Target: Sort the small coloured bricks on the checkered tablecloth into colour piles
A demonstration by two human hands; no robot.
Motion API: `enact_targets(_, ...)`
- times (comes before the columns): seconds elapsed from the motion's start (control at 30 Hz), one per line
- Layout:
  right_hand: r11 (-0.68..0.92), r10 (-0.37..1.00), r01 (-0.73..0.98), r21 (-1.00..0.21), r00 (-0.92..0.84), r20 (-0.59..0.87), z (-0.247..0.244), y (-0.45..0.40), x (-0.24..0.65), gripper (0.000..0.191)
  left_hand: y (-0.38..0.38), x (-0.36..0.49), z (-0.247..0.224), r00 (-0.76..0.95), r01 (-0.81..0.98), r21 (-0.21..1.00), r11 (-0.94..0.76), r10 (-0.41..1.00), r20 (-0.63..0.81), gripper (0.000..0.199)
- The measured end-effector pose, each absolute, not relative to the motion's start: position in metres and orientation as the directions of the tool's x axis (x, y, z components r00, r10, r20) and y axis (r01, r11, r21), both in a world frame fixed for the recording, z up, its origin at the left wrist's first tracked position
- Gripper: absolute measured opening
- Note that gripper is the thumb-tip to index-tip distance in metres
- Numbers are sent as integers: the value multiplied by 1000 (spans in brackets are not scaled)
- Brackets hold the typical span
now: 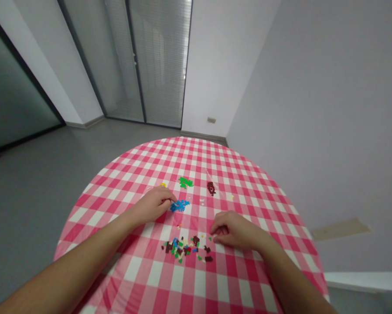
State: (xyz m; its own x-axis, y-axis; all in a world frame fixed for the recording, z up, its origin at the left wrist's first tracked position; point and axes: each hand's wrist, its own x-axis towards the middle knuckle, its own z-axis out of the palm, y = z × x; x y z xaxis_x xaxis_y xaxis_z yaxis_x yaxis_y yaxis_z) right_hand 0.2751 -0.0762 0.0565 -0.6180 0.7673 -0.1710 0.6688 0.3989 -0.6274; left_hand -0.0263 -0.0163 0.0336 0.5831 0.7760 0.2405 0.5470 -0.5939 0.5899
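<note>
The left hand [151, 205] is resting low over the gingham cloth [196, 157], with its fingers [168, 197] lying together and pointing toward 3 o'clock. Their tips are touching the near edge of the blue bricks [179, 206], so the blue pile lies at about 3 o'clock from that hand. Whether those fingers are clamped on a brick is hidden from this view, so I cannot tell.

The blue pile is stretching along a line from about 8 o'clock to 2 o'clock, and the left hand is clearly the nearer one to it. The right hand [233, 231] is sitting well apart from it, with the pile at about 10 o'clock.

The right hand's fingers [216, 231] are curling loosely together, and I cannot tell whether they are holding anything. They are pointing toward the mixed heap [185, 249], which is lying just beside them at about 8 o'clock and spreading mostly from 9 o'clock to 3 o'clock.

Green bricks [185, 182] are sitting at about 12 o'clock from the blue pile, and brown bricks [211, 188] are sitting at about 2 o'clock from it. A yellow brick [163, 185] is lying just past the left hand, at about 1 o'clock from it. Pale bits [202, 202] are scattering between the blue and brown bricks.
</note>
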Motion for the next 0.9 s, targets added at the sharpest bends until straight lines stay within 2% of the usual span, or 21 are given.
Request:
enact_targets(0.2, 430, 779, 667, -608, -615, -123, 47, -70, 279, 21, -9, -39, 36, 441, 616, 605, -505, 857, 267, 32)
enact_targets(0.4, 350, 900, 781, -517, -434, -47, 45, -58, 293, 20, 0, -50, 34, 238, 693, 634, -342, 940, 245, 35)
enact_targets(0.53, 220, 971, 869, -442, -237, 19, 36, -45, 305, 19, 1, -49, 31, 255, 687, 637, -350, 937, 240, 34)
enact_targets(0.67, 145, 979, 915, -375, -77, 191, 21, -35, 318, 28, 0, -48, 31, 273, 675, 637, -371, 929, 251, 33)
enact_targets(0.77, 172, 965, 918, -357, -85, 247, 15, -31, 325, 36, 0, -49, 30, 287, 664, 642, -383, 924, 255, 33)
enact_targets(0.9, 212, 970, 901, -378, -147, 192, 13, -29, 328, 38, 0, -48, 29, 286, 655, 651, -384, 923, 257, 32)
